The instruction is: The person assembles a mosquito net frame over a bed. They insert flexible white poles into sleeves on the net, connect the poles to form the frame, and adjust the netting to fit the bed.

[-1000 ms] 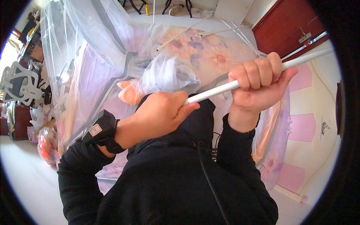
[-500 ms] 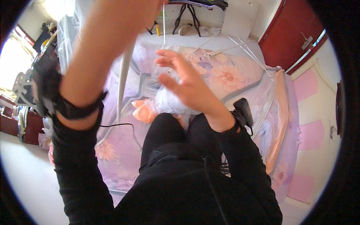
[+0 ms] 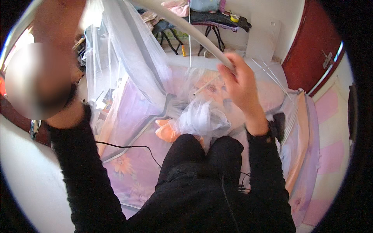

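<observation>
My right hand [image 3: 243, 83] is closed round the lower end of a long white pole [image 3: 190, 29], which slants up and left out of view. My left arm is raised at the upper left, and the left hand [image 3: 58, 19] shows only in part, smeared; its fingers are hidden. White sheer netting [image 3: 128, 58] hangs from above beside that arm, with a grey band along its edge. More netting lies bunched [image 3: 202, 120] in front of my knees, beside peach-coloured cloth [image 3: 167, 131]. Under it spreads a pink and lilac floral fabric [image 3: 128, 167].
Several thin white rods [image 3: 287, 120] lie along the right side of the fabric. A black cable [image 3: 128, 146] runs to my left leg. Farther off stand a black-legged table [image 3: 210, 19] with cloths on it, a white panel [image 3: 266, 39] and a red door [image 3: 311, 50].
My right hand, open and apart from the pole before, has moved right and closed on the pole's end. The left arm has shifted left, and the hanging netting shows more.
</observation>
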The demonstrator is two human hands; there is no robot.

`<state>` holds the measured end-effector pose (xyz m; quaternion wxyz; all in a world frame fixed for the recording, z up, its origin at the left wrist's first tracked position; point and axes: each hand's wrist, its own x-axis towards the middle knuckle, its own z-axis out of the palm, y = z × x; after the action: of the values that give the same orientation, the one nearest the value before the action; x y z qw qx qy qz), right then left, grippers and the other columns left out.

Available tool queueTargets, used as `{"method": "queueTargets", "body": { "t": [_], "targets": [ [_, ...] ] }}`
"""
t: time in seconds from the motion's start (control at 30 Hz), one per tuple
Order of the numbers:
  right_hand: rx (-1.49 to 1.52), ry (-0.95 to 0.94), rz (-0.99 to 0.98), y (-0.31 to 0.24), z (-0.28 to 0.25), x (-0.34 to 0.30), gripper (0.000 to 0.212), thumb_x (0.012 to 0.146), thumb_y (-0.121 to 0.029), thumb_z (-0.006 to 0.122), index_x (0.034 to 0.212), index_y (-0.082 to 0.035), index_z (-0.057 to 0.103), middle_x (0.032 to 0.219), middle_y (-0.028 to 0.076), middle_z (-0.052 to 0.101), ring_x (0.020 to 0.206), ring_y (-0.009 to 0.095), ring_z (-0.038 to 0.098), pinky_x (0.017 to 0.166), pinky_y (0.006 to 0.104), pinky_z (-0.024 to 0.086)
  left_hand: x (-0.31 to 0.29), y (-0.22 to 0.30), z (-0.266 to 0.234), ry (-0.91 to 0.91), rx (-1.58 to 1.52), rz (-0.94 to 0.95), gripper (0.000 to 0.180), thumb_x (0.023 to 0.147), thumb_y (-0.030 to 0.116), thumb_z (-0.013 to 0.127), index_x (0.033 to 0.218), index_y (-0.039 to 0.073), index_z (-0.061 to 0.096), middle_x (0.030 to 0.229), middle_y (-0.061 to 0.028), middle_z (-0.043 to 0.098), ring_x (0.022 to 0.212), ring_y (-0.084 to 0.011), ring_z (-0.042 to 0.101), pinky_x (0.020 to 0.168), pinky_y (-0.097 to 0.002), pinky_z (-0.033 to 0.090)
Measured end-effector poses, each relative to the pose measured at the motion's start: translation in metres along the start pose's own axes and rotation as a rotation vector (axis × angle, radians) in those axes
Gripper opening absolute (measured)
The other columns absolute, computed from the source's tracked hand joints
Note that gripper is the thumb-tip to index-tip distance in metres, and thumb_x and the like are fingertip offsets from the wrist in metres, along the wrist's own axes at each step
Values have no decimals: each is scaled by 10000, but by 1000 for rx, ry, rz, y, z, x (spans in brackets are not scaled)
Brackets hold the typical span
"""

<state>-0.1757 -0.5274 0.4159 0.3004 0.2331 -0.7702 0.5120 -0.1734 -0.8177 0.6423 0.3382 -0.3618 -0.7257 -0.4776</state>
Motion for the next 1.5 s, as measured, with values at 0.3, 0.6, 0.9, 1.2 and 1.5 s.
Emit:
{"method": "queueTargets", "body": {
  "t": [0.3, 0.6, 0.9, 1.2, 1.5],
  "targets": [
    [287, -589, 358, 11, -4, -67, 194, 920, -177, 560, 1048, -35, 532, 681, 49, 538, 608, 124, 501, 563, 266, 408, -254, -75, 209, 31, -991, -941, 396, 970, 441, 392, 1049, 84, 545, 1271, -127, 524, 1103, -226, 509, 932, -410, 401],
    [552, -849, 939, 42, -25, -107, 218, 985, -235, 431, 900, -57, 524, 640, -26, 459, 446, 38, 377, 390, 183, 311, -279, -90, 169, 31, 654, -44, 669, 754, 221, 719, 1315, 21, 415, 1361, -182, 366, 1275, -339, 342, 1094, -481, 206],
    [976, -1057, 1241, 26, -36, -113, 253, 978, -287, 444, 884, -73, 539, 644, -54, 441, 469, 24, 351, 387, 171, 276, -228, -69, 163, -674, 706, 587, 198, 751, 295, 616, 772, 125, 516, 659, 30, 394, 628, -123, 429, 571, -255, 349],
    [105, -844, 290, 2, -39, -128, 247, 947, -260, 481, 846, -35, 481, 658, 165, 527, 583, 361, 525, 537, 439, 414, -215, -36, 158, -840, 833, 571, 379, 863, 414, 533, 633, 149, 391, 538, 24, 376, 464, -123, 416, 442, -258, 319],
    [-62, -800, 235, 12, -38, -129, 225, 953, -249, 464, 878, -39, 493, 675, 154, 540, 583, 313, 545, 501, 376, 419, -216, -35, 169, -1005, 821, 358, 310, 802, 373, 602, 654, 147, 450, 532, 32, 401, 484, -136, 483, 456, -265, 370]
  ]
}}
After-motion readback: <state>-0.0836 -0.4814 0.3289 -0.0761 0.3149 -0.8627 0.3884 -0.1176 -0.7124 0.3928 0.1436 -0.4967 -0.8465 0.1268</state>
